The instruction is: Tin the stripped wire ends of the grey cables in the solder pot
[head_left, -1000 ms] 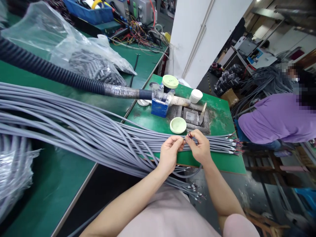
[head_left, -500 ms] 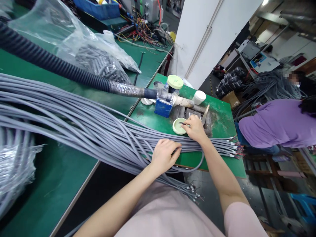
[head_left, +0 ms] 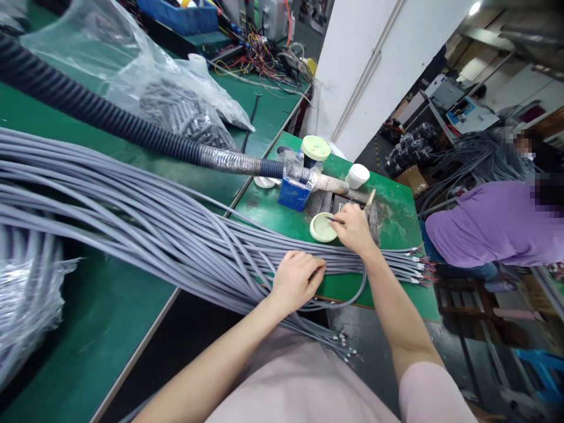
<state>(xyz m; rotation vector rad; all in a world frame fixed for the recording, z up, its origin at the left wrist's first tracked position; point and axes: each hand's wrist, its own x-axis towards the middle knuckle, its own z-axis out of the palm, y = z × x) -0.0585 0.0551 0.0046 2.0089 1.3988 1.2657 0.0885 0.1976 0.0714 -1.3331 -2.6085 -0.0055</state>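
A thick bundle of grey cables [head_left: 176, 217] runs across the bench from the left, with stripped wire ends [head_left: 425, 267] fanned out at the right. My left hand [head_left: 297, 276] lies curled over the bundle, its fingers closed around cables; the fingertips are partly hidden. Above the cables, my right hand [head_left: 352, 226] pinches thin dark wires that point into a pale green round dish [head_left: 322, 236]. A single cable loop [head_left: 362, 289] hangs below the right wrist; I cannot tell whether it leads to the pinched wires.
Behind the dish stand a blue box [head_left: 293, 195], a ribbed hose [head_left: 145, 125], a green-lidded tub [head_left: 316, 147] and a white cup [head_left: 358, 175]. Clear plastic bags [head_left: 176, 106] lie at the back left. A person in purple [head_left: 489, 220] is at the right.
My right hand has shifted slightly right and turned a little, with less of the pinched wires showing over the dish. The left hand stays on the bundle.
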